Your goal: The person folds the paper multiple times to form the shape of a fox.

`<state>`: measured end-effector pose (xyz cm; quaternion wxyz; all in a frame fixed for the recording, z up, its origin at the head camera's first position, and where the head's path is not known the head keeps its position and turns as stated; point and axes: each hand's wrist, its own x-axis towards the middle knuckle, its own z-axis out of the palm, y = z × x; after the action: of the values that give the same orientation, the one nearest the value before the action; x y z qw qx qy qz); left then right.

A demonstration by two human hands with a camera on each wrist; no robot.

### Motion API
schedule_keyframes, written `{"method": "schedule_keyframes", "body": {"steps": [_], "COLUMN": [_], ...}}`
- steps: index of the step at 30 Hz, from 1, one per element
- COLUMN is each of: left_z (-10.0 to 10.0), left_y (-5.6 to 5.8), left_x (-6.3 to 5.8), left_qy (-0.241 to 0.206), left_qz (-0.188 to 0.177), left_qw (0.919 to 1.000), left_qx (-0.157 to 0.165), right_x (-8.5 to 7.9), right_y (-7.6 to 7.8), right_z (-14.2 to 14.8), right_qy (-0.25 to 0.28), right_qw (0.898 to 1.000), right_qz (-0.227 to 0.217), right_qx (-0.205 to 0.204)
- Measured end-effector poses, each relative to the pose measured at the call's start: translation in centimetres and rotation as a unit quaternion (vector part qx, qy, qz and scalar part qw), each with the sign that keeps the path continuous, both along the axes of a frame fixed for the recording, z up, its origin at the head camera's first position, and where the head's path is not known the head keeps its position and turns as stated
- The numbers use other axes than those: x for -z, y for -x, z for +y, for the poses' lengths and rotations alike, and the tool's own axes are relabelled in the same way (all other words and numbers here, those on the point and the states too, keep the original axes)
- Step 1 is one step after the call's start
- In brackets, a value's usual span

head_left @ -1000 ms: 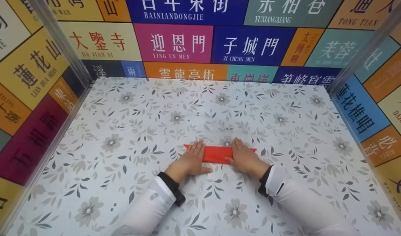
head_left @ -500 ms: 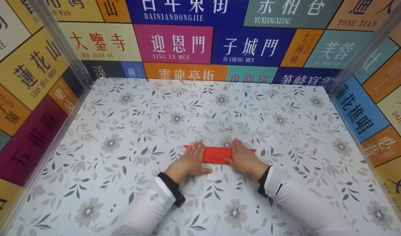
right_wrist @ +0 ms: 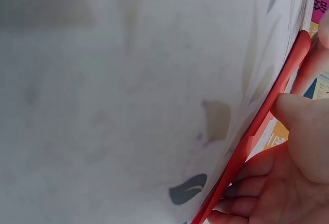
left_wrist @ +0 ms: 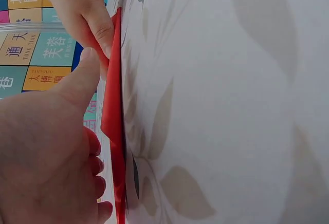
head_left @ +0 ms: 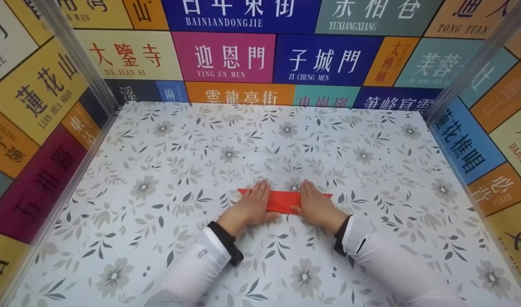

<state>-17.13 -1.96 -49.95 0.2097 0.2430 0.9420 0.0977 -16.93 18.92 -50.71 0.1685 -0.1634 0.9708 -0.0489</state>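
Head view: a folded strip of red paper [head_left: 284,202] lies just below the centre of the frame, on a white flowered tabletop [head_left: 260,143], its pointed ends poking out to either side; the left hand [head_left: 251,207] lies across the strip's left part, the right hand [head_left: 319,207] across its right part, both with fingers straight and reaching toward the top of the frame, neither seeming to grip; the thumbs lie along the lower edge, the right one touching the paper in the right wrist view; how hard they press, I cannot tell. Flattening a fold looks to be the step in hand; the next move seems to call for even pressure along that lower edge, outward to both points, without the layers slipping.
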Motion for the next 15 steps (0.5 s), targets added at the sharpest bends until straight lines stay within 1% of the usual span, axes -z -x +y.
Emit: {"method": "schedule_keyframes", "body": {"steps": [2,6,10,15], "left_z": [0.3,0.9,1.4,1.5], "left_y": [0.3,1.0,1.4,1.4], "left_x": [0.0,0.0,0.0,0.1], "left_qy": [-0.006,-0.02,-0.007,0.009], "left_qz": [0.006,0.003,0.004,0.001], "left_qw": [1.0,0.9998,0.9999,0.9997], "left_qx": [0.004,0.003,0.012,0.022], "right_x": [0.0,-0.1,0.0,0.2], "right_y": [0.0,0.0,0.0,0.1], "right_z": [0.0,0.0,-0.1,0.0], "right_qy": [-0.003,0.001,-0.001,-0.01], "right_qw": [1.0,1.0,1.0,1.0], "right_qz": [0.0,0.002,0.002,0.008], "right_qx": [-0.002,-0.003,-0.003,-0.006]}}
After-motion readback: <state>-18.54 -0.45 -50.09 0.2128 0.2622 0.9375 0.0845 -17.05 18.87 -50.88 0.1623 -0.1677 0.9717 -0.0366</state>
